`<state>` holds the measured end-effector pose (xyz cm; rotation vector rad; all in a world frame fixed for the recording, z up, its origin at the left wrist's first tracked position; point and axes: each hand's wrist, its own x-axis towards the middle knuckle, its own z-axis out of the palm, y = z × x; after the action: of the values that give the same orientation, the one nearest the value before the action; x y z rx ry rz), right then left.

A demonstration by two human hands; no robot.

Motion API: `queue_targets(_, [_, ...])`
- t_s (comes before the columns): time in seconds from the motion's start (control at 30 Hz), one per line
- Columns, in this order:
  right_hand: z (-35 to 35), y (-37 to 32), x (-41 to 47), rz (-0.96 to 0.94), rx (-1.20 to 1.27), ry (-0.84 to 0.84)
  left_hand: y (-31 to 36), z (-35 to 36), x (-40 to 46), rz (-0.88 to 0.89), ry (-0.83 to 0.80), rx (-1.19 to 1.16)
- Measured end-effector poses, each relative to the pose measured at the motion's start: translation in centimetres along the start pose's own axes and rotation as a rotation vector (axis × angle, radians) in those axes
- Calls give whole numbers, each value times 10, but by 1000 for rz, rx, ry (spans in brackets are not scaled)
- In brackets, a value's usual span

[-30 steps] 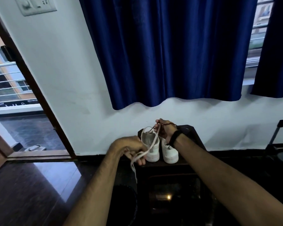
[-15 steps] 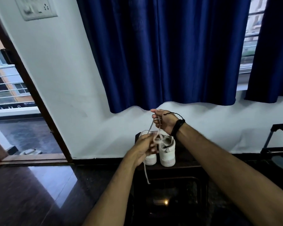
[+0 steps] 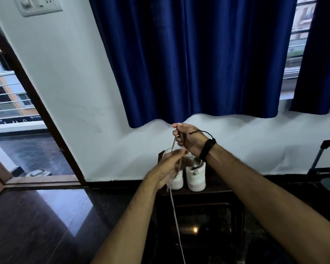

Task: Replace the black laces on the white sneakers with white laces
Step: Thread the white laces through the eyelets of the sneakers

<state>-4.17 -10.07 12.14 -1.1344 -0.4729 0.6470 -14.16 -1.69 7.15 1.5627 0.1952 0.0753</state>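
Your right hand (image 3: 189, 139) is raised above the sneakers (image 3: 187, 174), pinching the upper end of the white lace (image 3: 173, 144) between thumb and fingers, while your left hand (image 3: 165, 169) sits lower, in front of the left shoe, fingers curled loosely around the same lace; the two hands are close, one above the other, not touching. From your left hand the lace drops long and slack in front of the dark stand (image 3: 217, 189) that holds the pair. The sneakers stand side by side on that stand, toes toward you, just below your hands; whether any black lace remains in them is hidden. You appear to be drawing the white lace through the left shoe. Pull straight up from the shoe with your right hand and let the lace slide through your left fingers so it stays flat, not twisted. Keep your left hand near the shoe to steady it, or the light shoe may lift or tip off the stand. Mind that the hanging tail does not snag on the stand's edge.
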Motion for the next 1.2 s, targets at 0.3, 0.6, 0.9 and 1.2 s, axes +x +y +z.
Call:
queue_targets(0.3, [-83,14,9,191,-543,170,-12,-45,-10,-109,-11,259])
queue_targets(0.6, [-62,39,8,31,-813,-341,-15,-56,23,-51,53,371])
queue_targets(0.9, [-85,50,46,-8,-856,-90,-51,-88,75,-108,656,458])
queue_targets(1.2, [-68,102,103,41,-1558,223,-95,-50,117,-271,711,627])
